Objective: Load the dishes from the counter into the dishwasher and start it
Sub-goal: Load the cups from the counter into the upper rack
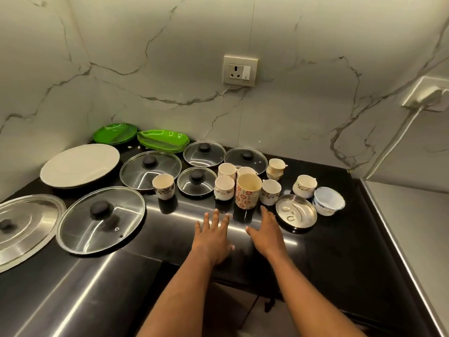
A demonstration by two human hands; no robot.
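Fingers (215, 216) of the left hand (213, 237) were straight and spread, palm down over the black counter (340, 251). Those of the right hand (266, 235) were straight too and closer together. On my feed neither hand held anything.

Sweeping left to right, I saw a steel lid (24, 224) and a large glass lid (100, 220) lying flat, knobs up. A white plate (80, 165) sat behind them and green plates (115, 133) filled the corner. The tall floral mug (248, 190) stood upright just beyond the fingertips, long axis vertical, mouth up, with small cups (224, 187) crowded close. To its right a steel plate (296, 211) lay flat, just beside the right hand, then a white bowl (329, 200).
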